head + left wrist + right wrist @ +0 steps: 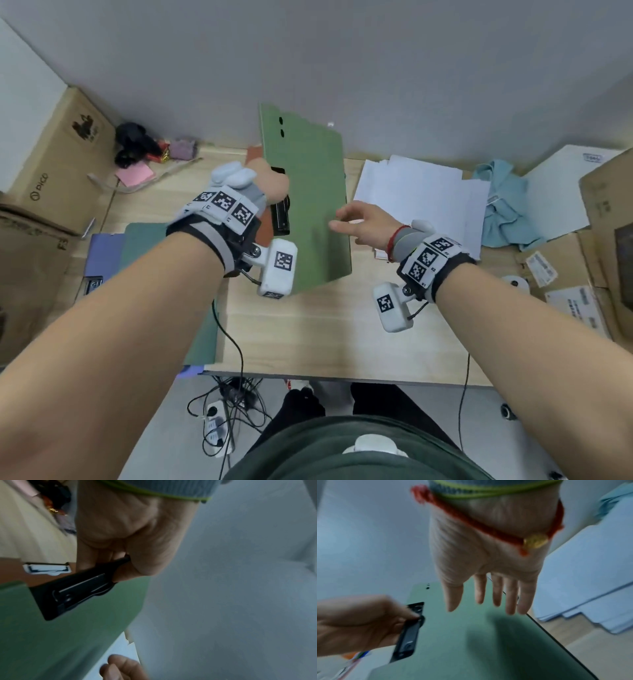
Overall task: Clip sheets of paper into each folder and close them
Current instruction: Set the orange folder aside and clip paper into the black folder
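Forearms fill the head view: left hand (263,181) pinches the black clip (281,212) on the green folder (308,205), tilted up off the desk (308,325); right hand (363,222) hovers over it, fingers loose, empty. Paper stack (421,192) sits just right. Left wrist: fingers clamp the clip lever. Right wrist: fingers spread above the cover. Hold the clip open, fetch a sheet, square it under the clip.

Even, soft light; wide-angle bending at edges; wrist views blurred, perhaps by motion.
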Action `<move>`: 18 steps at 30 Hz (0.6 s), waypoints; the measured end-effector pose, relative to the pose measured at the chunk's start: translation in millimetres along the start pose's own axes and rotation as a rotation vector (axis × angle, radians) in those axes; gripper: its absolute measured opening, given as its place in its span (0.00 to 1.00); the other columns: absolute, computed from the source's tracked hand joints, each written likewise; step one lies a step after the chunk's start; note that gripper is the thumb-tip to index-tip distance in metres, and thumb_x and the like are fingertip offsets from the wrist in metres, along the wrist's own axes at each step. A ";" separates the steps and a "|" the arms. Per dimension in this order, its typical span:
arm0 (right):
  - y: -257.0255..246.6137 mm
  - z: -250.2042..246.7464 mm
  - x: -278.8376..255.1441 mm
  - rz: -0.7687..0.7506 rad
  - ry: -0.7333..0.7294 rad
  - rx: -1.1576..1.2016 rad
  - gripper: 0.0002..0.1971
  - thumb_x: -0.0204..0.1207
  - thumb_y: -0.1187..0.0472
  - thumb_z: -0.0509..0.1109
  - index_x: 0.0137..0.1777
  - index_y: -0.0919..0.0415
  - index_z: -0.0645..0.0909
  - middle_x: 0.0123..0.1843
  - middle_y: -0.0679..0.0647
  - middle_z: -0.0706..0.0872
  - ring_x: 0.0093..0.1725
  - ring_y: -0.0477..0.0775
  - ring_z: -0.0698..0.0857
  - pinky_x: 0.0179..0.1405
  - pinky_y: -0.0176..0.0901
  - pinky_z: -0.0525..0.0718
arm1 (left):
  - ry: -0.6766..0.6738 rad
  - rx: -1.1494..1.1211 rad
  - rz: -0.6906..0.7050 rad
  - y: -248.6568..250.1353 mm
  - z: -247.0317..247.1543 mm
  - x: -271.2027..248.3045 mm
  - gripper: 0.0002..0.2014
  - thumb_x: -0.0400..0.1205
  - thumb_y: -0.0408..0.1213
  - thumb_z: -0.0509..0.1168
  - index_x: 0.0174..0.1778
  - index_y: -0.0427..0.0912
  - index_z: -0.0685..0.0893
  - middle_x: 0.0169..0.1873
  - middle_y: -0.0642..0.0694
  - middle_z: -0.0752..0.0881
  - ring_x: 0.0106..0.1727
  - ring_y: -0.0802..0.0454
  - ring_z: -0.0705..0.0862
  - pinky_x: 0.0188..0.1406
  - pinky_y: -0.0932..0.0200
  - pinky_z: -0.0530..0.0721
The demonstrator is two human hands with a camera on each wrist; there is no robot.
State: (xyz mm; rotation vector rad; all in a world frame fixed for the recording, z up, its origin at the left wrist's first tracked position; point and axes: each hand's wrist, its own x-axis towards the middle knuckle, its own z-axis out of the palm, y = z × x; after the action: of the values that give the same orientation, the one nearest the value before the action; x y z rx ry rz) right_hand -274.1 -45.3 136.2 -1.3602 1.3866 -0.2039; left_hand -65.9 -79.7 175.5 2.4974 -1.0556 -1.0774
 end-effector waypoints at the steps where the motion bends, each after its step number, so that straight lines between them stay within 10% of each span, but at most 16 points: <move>1: 12.7 -7.0 2.4 0.053 0.062 -0.023 0.26 0.74 0.46 0.75 0.69 0.56 0.76 0.64 0.52 0.81 0.58 0.53 0.82 0.65 0.51 0.81 | -0.031 0.021 0.068 -3.9 7.0 -1.6 0.11 0.85 0.31 0.58 0.37 0.45 0.75 0.35 0.48 0.80 0.33 0.54 0.78 0.32 0.63 0.80; 7: 77.5 -19.2 2.1 0.320 0.130 0.188 0.37 0.70 0.47 0.79 0.76 0.56 0.69 0.67 0.52 0.84 0.57 0.51 0.86 0.49 0.42 0.84 | -0.358 -0.302 -0.037 -44.7 44.5 -1.3 0.12 0.83 0.27 0.65 0.62 0.29 0.80 0.58 0.36 0.87 0.53 0.41 0.89 0.49 0.40 0.90; 11: 103.9 -15.8 -5.7 0.440 0.087 0.185 0.37 0.73 0.49 0.77 0.79 0.55 0.66 0.68 0.53 0.83 0.63 0.55 0.85 0.57 0.49 0.84 | -0.368 -0.279 -0.092 -77.0 82.5 3.2 0.12 0.81 0.25 0.66 0.60 0.28 0.81 0.58 0.31 0.87 0.55 0.35 0.88 0.52 0.36 0.89; 18: 133.9 -6.2 -14.2 0.509 0.052 0.152 0.29 0.75 0.57 0.76 0.73 0.54 0.70 0.56 0.53 0.86 0.50 0.52 0.85 0.39 0.41 0.81 | -0.407 0.015 -0.040 -118.3 128.0 3.4 0.04 0.82 0.29 0.64 0.50 0.39 0.76 0.50 0.38 0.83 0.53 0.38 0.88 0.54 0.40 0.90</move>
State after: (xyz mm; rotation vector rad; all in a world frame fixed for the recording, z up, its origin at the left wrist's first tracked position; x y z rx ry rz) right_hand -360.9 5.1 46.3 -0.8482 1.6765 -0.0040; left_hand -91.9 12.2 29.6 2.3738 -1.1162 -1.6438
